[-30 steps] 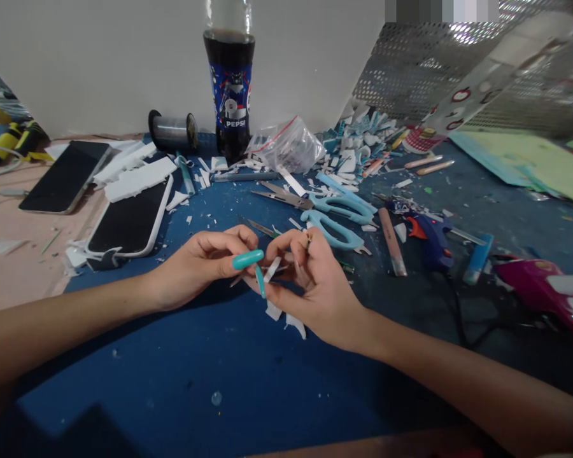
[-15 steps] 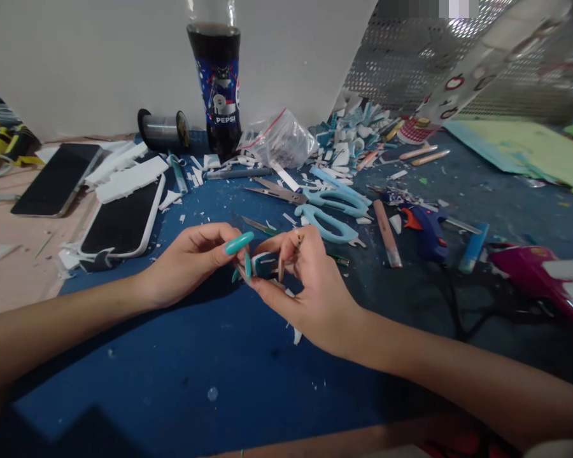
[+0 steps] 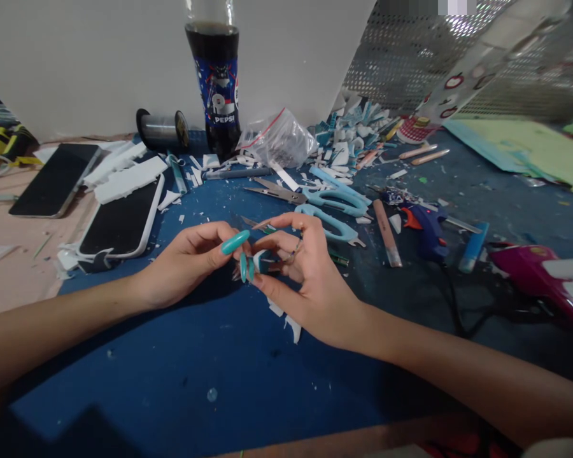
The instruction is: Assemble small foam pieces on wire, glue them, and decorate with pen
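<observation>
Over the blue table surface (image 3: 162, 375), both hands meet at a small blue-and-white piece (image 3: 262, 259), too covered by fingers to make out its kind. My left hand (image 3: 191, 259), with long glossy teal nails, pinches at its left side. My right hand (image 3: 318, 292) holds the piece from the right between thumb and bent fingers, its index finger raised and stretched out above. Beneath the right thumb lie white scraps (image 3: 293, 329). Just behind the hands are light-blue-handled scissors (image 3: 332, 222) and the tip of a thin blade (image 3: 253, 222).
Two phones (image 3: 55, 181) (image 3: 121, 222) lie left, one under white foam strips (image 3: 131, 179). A Pepsi bottle (image 3: 214, 95), wire spool (image 3: 162, 129), plastic bag (image 3: 281, 140) and scrap heap (image 3: 348, 133) stand behind. At right are a blue glue gun (image 3: 427, 232) and a magenta tool (image 3: 537, 273).
My right index finger has lifted and straightened from its curl. The small piece has shifted slightly between the fingers, and my left hand has moved very little.
</observation>
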A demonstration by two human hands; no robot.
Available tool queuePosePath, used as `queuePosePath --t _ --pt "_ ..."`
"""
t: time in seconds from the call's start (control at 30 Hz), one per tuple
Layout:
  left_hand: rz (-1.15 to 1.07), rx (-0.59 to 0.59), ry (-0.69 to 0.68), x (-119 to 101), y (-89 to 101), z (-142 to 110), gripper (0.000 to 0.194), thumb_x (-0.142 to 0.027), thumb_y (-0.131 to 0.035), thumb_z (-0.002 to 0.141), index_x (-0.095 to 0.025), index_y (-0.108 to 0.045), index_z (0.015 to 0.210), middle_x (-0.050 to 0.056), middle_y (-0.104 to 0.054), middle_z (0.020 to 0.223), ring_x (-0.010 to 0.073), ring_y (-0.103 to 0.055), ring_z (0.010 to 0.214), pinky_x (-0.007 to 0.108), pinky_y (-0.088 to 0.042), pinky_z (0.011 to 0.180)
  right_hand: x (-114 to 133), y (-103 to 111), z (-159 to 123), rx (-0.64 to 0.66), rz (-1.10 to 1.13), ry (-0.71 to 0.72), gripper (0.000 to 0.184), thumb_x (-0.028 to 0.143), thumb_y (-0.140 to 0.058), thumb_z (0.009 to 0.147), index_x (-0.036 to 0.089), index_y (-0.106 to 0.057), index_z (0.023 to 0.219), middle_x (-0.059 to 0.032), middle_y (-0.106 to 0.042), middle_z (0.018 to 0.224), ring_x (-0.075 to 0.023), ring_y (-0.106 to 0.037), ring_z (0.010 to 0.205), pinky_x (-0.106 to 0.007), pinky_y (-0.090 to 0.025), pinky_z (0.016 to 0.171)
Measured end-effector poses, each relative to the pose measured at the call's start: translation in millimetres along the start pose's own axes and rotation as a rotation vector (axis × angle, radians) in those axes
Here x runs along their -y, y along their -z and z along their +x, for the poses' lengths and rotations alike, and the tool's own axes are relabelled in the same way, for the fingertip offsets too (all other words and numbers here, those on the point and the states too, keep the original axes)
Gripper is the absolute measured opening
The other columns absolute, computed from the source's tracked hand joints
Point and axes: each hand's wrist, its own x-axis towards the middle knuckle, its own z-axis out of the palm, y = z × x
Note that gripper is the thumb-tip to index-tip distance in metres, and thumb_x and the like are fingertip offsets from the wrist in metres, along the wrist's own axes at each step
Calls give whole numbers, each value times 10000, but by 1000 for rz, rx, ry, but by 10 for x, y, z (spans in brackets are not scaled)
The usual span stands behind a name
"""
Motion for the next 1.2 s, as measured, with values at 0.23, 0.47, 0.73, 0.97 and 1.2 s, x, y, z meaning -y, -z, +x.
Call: queuePosePath --t 0.23,0.47,0.73,0.97,1.2 --pt "75 -35 -18 -23 -13 19 193 -320 -692 803 -156 -655 708 8 -588 683 95 -533 634 199 -456 613 -3 24 11 25 2 -63 311 206 -575 873 225 -319 1050 -72 -543 1069 -178 -591 1024 -333 -517 774" --pt "63 -52 -52 -41 -35 20 209 -331 -707 785 -159 -678 668 13 -534 782 88 -502 652 206 -449 600 25 32 27 42 112 -91 235 183 -584 877 214 -375 981 -35 -523 1008 -124 -582 952 -263 -505 743" --pt "49 -92 -60 -16 -10 29 202 -346 -720 772 -174 -694 669 9 -516 766 88 -497 650 209 -430 574 14 38 63 49 201 -83 236 245 -617 867 224 -393 940 -27 -542 986 -126 -581 887 -276 -483 728" --pt "74 -160 -158 -30 -15 29 88 -297 -752 741 -218 -752 703 2 -571 814 66 -554 605 197 -488 518 -4 44 79 80 204 -148 151 221 -600 855 205 -461 912 5 -512 879 -86 -532 701 -242 -476 631" --pt "57 -306 -87 -17 0 10 114 -291 -793 695 -198 -741 735 -11 -701 641 73 -630 579 152 -525 569 -70 -5 62 152 344 -254 144 267 -551 903 196 -504 1019 -46 -599 1037 -145 -629 990 -357 -495 957"
